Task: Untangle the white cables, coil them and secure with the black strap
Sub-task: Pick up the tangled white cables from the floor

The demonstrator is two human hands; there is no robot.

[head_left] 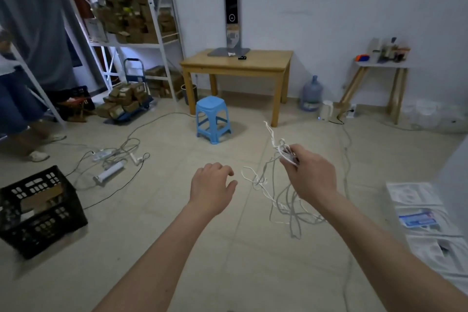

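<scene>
Here the right hand (310, 175) grips white cables (281, 200) above tiled floor (177, 210).

Two bare hands show: the left hand (211, 185) and the right hand (312, 175). There is one tangled bunch of thin white cables (281, 190); the strands are too mixed up to count. One blue plastic stool (212, 119), one black plastic crate (38, 210), one big blue water bottle (312, 92) and two wooden benches (238, 63) (379, 66) stand around.
</scene>
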